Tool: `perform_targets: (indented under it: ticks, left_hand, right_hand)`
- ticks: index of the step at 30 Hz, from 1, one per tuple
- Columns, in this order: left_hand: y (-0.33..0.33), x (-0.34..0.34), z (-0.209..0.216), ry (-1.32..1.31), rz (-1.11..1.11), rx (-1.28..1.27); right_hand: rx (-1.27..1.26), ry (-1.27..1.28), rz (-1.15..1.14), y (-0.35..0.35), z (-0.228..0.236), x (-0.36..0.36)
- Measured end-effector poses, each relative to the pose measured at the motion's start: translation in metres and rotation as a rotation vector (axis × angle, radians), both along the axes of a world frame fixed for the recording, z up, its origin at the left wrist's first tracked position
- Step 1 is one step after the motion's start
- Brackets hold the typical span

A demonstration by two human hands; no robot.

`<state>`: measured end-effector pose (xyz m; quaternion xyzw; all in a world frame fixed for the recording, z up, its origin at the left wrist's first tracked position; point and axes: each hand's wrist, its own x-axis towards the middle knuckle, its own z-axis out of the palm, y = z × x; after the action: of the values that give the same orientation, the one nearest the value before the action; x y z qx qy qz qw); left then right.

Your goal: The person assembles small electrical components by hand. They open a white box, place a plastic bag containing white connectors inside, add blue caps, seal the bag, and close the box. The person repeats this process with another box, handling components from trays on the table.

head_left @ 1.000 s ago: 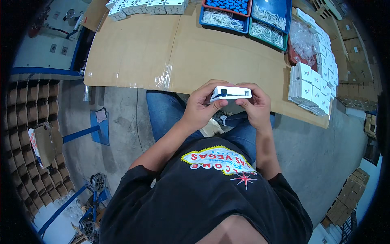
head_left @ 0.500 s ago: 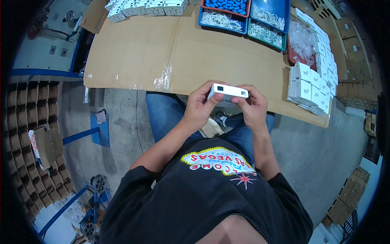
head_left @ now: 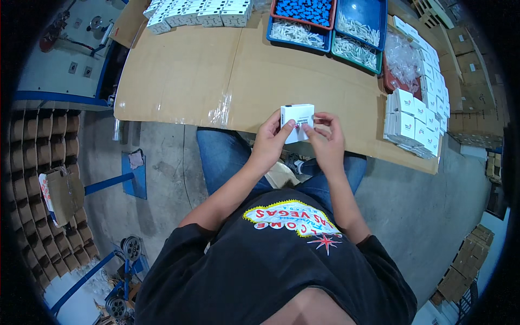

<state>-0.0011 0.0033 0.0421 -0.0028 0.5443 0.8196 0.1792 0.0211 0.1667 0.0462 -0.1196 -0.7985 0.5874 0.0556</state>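
A small white carton point(head_left: 304, 111) with dark print stands nearly upright between my hands, above the table's near edge. My left hand point(head_left: 269, 142) is closed on its left side, thumb pressed to the broad face and fingers behind. On the lower right of the same face rests the thumb of my right hand point(head_left: 328, 143). The fingers of that hand curl beside the carton's right edge, and their tips are partly hidden.
Brown cardboard covers the table point(head_left: 179, 81). White cartons stand in a stack point(head_left: 406, 122) at the right and in rows point(head_left: 200, 13) at the far left. Beyond my hands are a red tray of blue pieces point(head_left: 303, 12), trays of white pieces point(head_left: 295, 35) and clear plastic bags point(head_left: 402, 57).
The carton has turned from its narrow side to its broad printed face. My right hand has shifted left and closer to my left hand.
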Motion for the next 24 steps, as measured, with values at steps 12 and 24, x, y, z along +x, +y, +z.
perform_targets:
  ticks: [12, 24]
  left_hand:
    - [-0.050, -0.043, -0.032, 0.047, -0.017, -0.166]
    - [-0.179, -0.187, -0.114, 0.599, 0.546, -1.354]
  right_hand:
    - [0.162, 0.074, 0.080, 0.002, -0.030, -0.017]
    - [0.053, 0.035, 0.329, -0.028, -0.037, -0.174]
